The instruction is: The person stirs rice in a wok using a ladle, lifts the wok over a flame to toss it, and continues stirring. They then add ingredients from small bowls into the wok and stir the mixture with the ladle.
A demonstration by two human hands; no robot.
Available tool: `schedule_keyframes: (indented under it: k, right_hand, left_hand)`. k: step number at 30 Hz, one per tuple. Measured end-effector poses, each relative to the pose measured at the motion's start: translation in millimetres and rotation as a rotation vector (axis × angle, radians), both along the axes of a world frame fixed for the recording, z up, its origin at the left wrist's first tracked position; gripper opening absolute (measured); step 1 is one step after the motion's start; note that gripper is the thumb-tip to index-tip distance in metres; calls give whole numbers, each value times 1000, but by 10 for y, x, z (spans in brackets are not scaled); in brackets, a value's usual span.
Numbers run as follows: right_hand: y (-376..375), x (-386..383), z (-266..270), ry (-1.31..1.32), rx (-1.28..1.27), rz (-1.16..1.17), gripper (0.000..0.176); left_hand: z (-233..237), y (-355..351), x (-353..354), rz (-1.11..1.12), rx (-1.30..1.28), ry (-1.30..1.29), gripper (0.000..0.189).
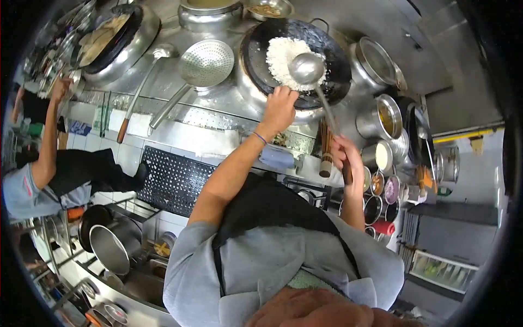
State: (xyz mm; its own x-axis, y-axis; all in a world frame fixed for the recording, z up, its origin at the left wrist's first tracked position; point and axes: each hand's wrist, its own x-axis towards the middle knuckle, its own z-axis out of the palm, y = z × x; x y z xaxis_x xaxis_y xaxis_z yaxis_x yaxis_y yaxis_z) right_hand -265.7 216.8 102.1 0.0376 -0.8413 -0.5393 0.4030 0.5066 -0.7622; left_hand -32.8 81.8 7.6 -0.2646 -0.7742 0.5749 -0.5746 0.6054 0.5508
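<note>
A dark wok (338,54) sits on the steel range with a mound of white rice (283,52) in it. At the wok's near edge, my left hand (280,107) is closed on it; the part inside the fingers is hidden. My right hand (347,155) is wrapped round the handle of a ladle (306,68). The ladle's bowl rests on the rice, rounded side up. Beside my right hand lies a bundled bamboo brush (326,158), its bristles pointing toward the wok.
Left of the wok are a perforated skimmer (207,62), a wooden-handled ladle (143,90) and another wok (103,41). Steel pots (388,117) and ingredient tins (391,189) stand on the right. Further left, another person's arm (48,125) reaches toward the range.
</note>
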Motion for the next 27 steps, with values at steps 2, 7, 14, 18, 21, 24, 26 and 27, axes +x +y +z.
schedule_keyframes:
  k: [2, 7, 14, 18, 21, 24, 26, 27]
  right_hand:
    - [-131, -44, -79, 59, 5, 28, 33]
    - [-645, -38, -929, 1034, -400, 16, 48]
    - [-149, 232, -58, 554, -204, 52, 49]
    - [-1001, 77, -736, 1029, -411, 4, 46]
    - [-1346, 265, -570, 819, -336, 102, 44]
    - [-1148, 216, -365, 901, -347, 348, 52]
    - [-868, -11, -575, 1213, -678, 392, 59]
    - [-718, -263, -820, 1415, -1012, 338, 63]
  left_hand:
    - [-6, 40, -22, -28, 11, -8, 39]
    - [-1, 18, 25, -26, 17, 2, 42]
    - [-27, -12, 30, -31, -38, 46, 36]
    - [0, 8, -3, -42, -3, 40, 44]
    - [28, -3, 19, -53, 12, 27, 44]
    - [60, 12, 42, -65, 49, -3, 46]
    - [99, -3, 19, -15, 9, -40, 26]
    - [144, -52, 15, -5, 0, -64, 21]
